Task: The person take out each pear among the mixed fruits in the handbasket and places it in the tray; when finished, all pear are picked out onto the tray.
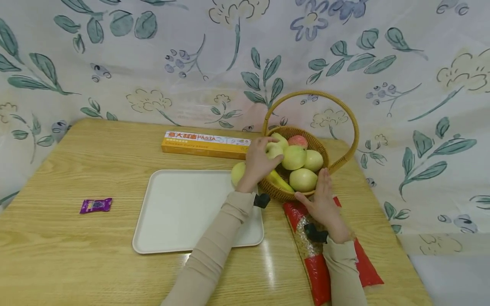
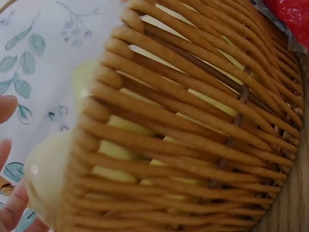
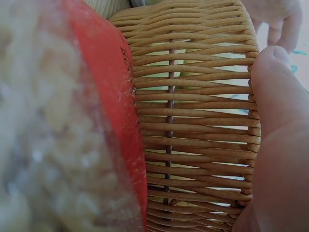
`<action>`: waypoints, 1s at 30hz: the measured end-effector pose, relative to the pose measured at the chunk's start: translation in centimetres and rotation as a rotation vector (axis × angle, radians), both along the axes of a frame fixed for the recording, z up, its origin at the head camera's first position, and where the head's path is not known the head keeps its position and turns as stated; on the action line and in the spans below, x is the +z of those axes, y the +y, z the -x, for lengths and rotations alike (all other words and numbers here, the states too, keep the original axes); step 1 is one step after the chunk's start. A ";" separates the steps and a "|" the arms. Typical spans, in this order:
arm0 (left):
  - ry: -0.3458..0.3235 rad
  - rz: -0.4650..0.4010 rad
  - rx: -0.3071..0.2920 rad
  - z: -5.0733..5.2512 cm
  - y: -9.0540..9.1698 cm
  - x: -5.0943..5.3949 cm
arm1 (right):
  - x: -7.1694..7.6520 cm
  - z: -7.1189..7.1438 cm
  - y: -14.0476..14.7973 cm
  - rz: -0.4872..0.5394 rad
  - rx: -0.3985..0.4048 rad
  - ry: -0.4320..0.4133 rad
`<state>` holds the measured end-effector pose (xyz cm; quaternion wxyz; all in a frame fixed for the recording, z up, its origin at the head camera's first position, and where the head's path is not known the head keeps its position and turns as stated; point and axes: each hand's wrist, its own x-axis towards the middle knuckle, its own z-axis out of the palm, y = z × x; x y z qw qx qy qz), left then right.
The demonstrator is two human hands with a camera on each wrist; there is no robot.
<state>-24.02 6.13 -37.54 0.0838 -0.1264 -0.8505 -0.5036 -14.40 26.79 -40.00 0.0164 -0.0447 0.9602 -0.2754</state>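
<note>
My left hand (image 1: 260, 160) reaches over the left rim of a wicker basket (image 1: 281, 194), fingers and thumb curled round a pale green apple (image 1: 274, 150). In the left wrist view its fingertips show beside a pale round fruit (image 2: 46, 176) at the rim. My right hand (image 1: 323, 206) rests against the basket's front right rim, fingers straight and thumb spread. The right wrist view shows the thumb (image 3: 277, 92) on the rim. Inside are several more pale green fruits (image 1: 303, 180), a red fruit (image 1: 297, 141) and a banana (image 1: 279, 182).
A white tray (image 1: 183, 208) lies left of the basket, with another green fruit (image 1: 238, 173) by its back right corner. Behind it is a pasta box (image 1: 206, 144). A purple wrapped snack (image 1: 96, 205) lies far left. Red-and-clear bags (image 1: 317, 272) lie under the right forearm.
</note>
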 end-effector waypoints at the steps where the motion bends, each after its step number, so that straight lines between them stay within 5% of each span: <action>1: -0.004 0.018 0.009 0.1 0.1 0.0 | 0.0 0.0 0.0 0.000 0.002 0.000; 11: -0.023 0.183 0.085 0.9 1.5 -0.3 | -0.2 0.1 0.1 -0.013 -0.007 0.011; 19: -0.024 0.156 0.118 1.1 1.7 -0.5 | -0.2 0.2 0.0 -0.013 -0.014 0.007; 30: -0.085 0.046 0.159 0.4 0.8 1.2 | -0.1 0.2 0.1 -0.005 -0.015 0.001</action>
